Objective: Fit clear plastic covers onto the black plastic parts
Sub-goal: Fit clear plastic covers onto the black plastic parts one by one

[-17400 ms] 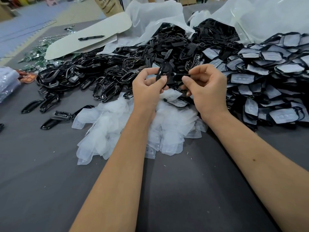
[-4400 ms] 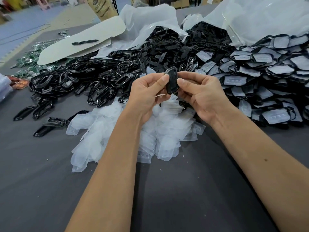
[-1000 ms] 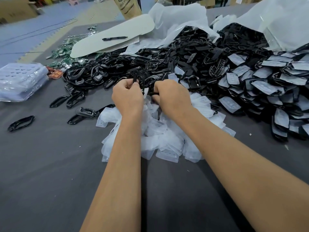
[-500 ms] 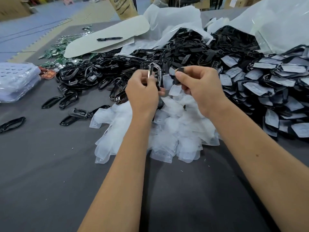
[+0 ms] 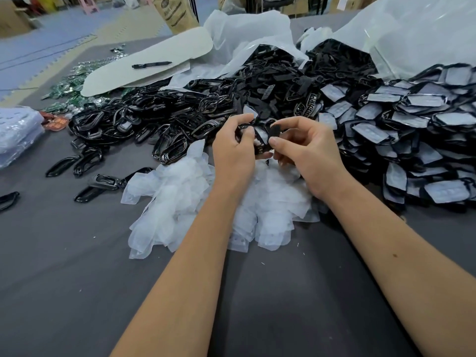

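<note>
Half a second ago my hands were apart, a frame raised in my left; now I've drawn them together just above the covers [image 5: 180, 202], so the fitting has begun. My left hand [image 5: 233, 153] curls round the black frame [image 5: 258, 148]; my right hand [image 5: 306, 150] pinches a small black piece [image 5: 274, 131] against it.

We are in a small assembly workshop: around the grey worktable [image 5: 77, 279] lie heaps of black plastic parts [image 5: 159, 117], clear covers [image 5: 175, 202], covered parts [image 5: 412, 130], and beyond it cardboard boxes [image 5: 13, 19].
</note>
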{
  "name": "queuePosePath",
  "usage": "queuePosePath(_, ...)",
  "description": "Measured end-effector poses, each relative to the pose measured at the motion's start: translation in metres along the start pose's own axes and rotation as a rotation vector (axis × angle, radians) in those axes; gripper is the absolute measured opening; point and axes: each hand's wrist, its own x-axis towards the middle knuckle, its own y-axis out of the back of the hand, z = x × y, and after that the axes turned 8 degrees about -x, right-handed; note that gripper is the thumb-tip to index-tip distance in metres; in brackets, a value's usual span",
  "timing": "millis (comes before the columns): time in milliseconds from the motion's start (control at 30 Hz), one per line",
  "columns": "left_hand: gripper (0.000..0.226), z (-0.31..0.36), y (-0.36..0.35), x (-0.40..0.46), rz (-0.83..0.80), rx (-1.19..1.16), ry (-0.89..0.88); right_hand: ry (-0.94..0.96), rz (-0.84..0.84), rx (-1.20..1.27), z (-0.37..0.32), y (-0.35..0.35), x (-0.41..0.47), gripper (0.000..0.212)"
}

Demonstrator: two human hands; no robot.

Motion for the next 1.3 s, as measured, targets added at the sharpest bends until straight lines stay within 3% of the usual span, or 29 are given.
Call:
queuePosePath(100, 0.022, -0.001, 0.0, 0.0, -0.004, 0.101, -0.026, 0.013, -0.002, 0.021, 0.001, 0.0, -0.001, 0.012)
queuePosePath(267, 0.014, 0.0, 0.002, -0.001, 0.0, -0.008, 0.031, -0.003, -0.05, 0.204, 0.0, 0.004, -0.001, 0.032)
queuePosePath(433, 0.02, 0.0, 0.003, 0.003, -0.054, -0.113, 0.102, -0.004, -0.081, 0.298, 0.003, 0.006, 0.002, 0.04)
queuePosePath(567, 0.043, -0.003, 0.005, 0.003, -0.113, -0.125, 0.07, -0.03, -0.064, 0.401, 0.004, 0.007, 0.005, 0.034)
queuePosePath(667, 0.053, -0.003, 0.004, 0.002, -0.118, -0.121, 0.085, -0.013, -0.02, 0.34, 0.006, 0.005, 0.005, 0.022)
queuePosePath(833, 0.029, -0.005, 0.005, 0.006, -0.071, -0.131, 0.069, 0.061, 0.052, 0.147, 0.011, 0.001, 0.005, 0.018)
queuePosePath(967, 0.027, -0.005, 0.005, 0.007, -0.038, -0.144, 0.067, 0.1, 0.057, -0.002, 0.012, -0.001, 0.003, 0.017)
queuePosePath(1167, 0.033, -0.003, 0.004, 0.006, -0.045, -0.122, 0.049, 0.116, 0.058, -0.059, 0.012, -0.001, 0.002, 0.019)
queuePosePath(1300, 0.023, -0.003, 0.005, 0.005, -0.018, -0.128, 0.045, 0.112, 0.078, -0.064, 0.01, -0.002, 0.001, 0.019)
